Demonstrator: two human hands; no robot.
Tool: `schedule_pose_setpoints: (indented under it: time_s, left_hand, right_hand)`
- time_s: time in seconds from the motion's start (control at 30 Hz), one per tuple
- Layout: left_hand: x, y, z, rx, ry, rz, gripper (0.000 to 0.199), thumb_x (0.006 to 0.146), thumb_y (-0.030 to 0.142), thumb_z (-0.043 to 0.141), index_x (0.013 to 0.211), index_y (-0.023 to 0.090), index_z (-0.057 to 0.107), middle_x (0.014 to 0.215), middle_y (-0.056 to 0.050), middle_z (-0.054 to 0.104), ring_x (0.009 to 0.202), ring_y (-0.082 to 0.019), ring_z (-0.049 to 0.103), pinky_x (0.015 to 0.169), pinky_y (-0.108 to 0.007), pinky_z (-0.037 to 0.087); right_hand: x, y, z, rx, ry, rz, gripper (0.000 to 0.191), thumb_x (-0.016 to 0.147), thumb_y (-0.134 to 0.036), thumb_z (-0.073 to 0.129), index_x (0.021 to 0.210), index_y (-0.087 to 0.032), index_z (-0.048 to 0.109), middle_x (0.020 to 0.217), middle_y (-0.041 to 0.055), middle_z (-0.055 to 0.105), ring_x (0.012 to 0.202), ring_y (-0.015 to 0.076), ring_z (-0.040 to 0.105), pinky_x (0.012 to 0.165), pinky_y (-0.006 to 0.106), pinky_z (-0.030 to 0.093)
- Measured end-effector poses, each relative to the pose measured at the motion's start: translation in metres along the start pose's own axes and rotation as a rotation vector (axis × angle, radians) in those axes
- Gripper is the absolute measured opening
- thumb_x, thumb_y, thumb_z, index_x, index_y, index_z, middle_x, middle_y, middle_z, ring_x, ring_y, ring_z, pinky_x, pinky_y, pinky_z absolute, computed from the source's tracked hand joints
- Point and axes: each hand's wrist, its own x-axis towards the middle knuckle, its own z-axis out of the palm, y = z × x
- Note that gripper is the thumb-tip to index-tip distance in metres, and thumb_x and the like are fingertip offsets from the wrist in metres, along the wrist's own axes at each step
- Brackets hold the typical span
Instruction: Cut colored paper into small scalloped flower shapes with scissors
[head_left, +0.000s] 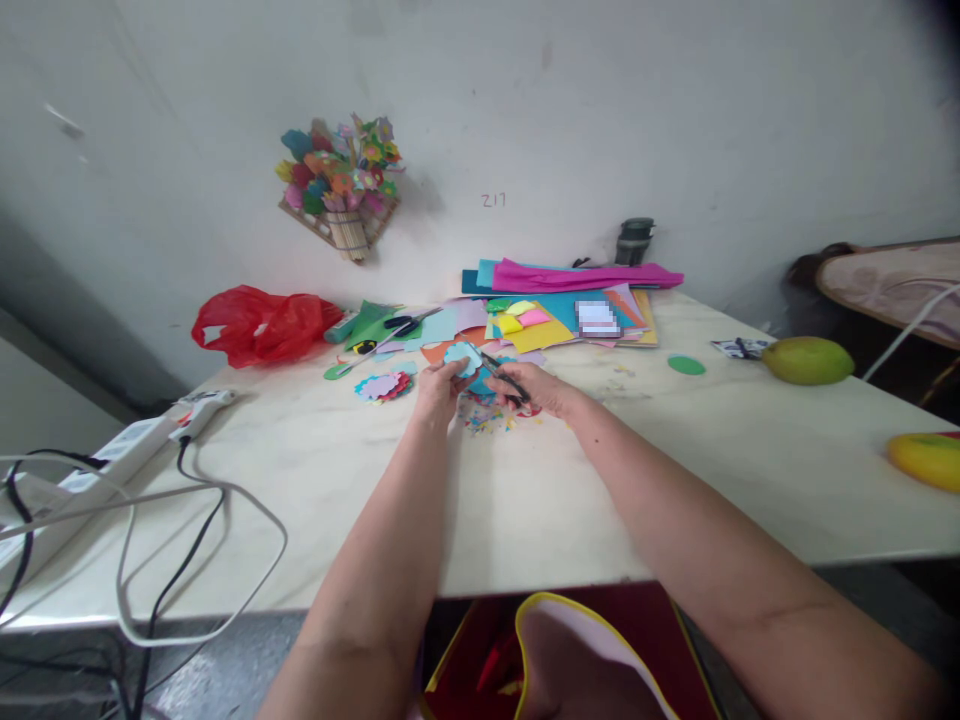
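Note:
My left hand (pixel 442 388) pinches a light blue paper piece with a scalloped edge (pixel 463 358). Black-handled scissors (pixel 511 382) are in my right hand (pixel 536 388), their blades at the right edge of that paper. Beneath both hands, small colourful paper scraps (pixel 480 415) lie scattered on the table. A pile of scalloped paper shapes (pixel 384 386) in lilac, blue and red rests left of my left hand. Behind the hands are coloured paper sheets (pixel 551 333) and a second pair of scissors (pixel 405 323).
The pale table (pixel 525 520) also bears a red plastic bag (pixel 262 325), a power strip (pixel 127 450) with loose cables at the left, a green paper oval (pixel 686 365), and mangoes (pixel 808 360) at the right. A dark cup (pixel 634 241) stands at the back.

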Motion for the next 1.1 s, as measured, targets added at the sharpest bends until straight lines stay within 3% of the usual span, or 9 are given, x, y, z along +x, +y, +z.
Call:
schedule_pose_setpoints:
  time_s: [0.47,1.1]
  left_hand:
    - [-0.0001,0.0009,-0.0006,-0.009,0.002,-0.012,0.019,0.057,0.014,0.074,0.073,0.011,0.065,0.067,-0.004,0.067,0.070,-0.018,0.068,0.077,-0.035,0.057]
    - [-0.0014,0.0062,-0.0015,0.026,-0.001,-0.047,0.015,0.057,0.012,0.072,0.069,0.011,0.064,0.066,-0.005,0.067,0.069,-0.019,0.068,0.073,-0.035,0.058]
  right_hand:
    - [0.0001,0.0014,-0.0007,0.011,-0.009,-0.006,0.030,0.078,-0.042,0.068,0.077,-0.017,0.051,0.053,-0.0049,0.055,0.036,0.0040,0.043,0.027,0.015,0.022]
    - [-0.0022,0.0007,-0.0022,0.052,-0.075,-0.020,0.031,0.076,-0.040,0.069,0.074,-0.017,0.049,0.050,-0.0057,0.053,0.034,0.0036,0.039,0.028,0.015,0.022]
